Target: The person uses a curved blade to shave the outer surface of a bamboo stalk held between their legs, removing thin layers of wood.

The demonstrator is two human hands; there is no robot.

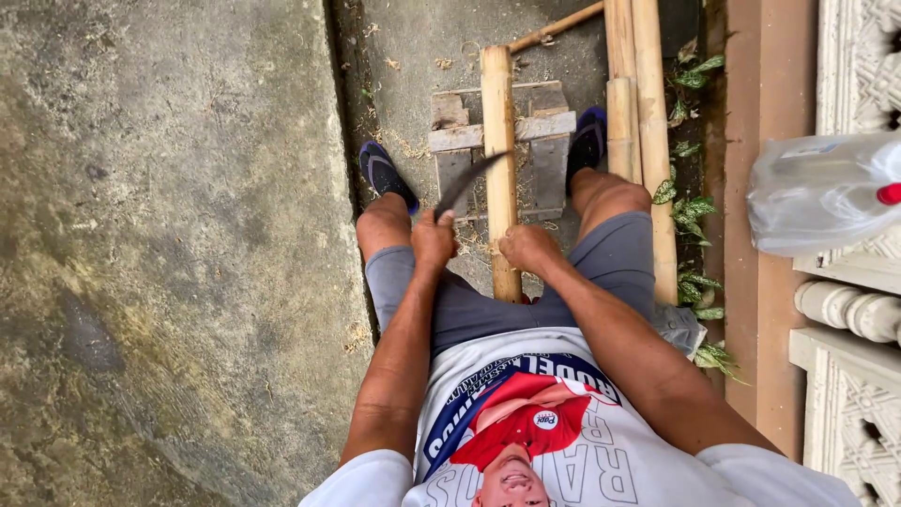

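Head view, looking straight down. Person seated, legs apart, grey shorts, white printed T-shirt at frame bottom. Left hand (434,239) wrapped round a knife handle, dark curved blade (466,180) angled up-right, tip touching the bamboo pole (498,141). Right hand (527,249) grips that pole low down, just beside the left. Pole runs vertical thru centre frame, resting on a small wooden block stand (549,127). Blue sandals (385,174) either side of the stand. More bamboo poles (648,113) lie parallel at right, next to green plants (690,211). Shavings scattered on the concrete floor (169,235). Plastic bottle w/ red cap (826,192) at right edge, on a carved white railing (849,404).
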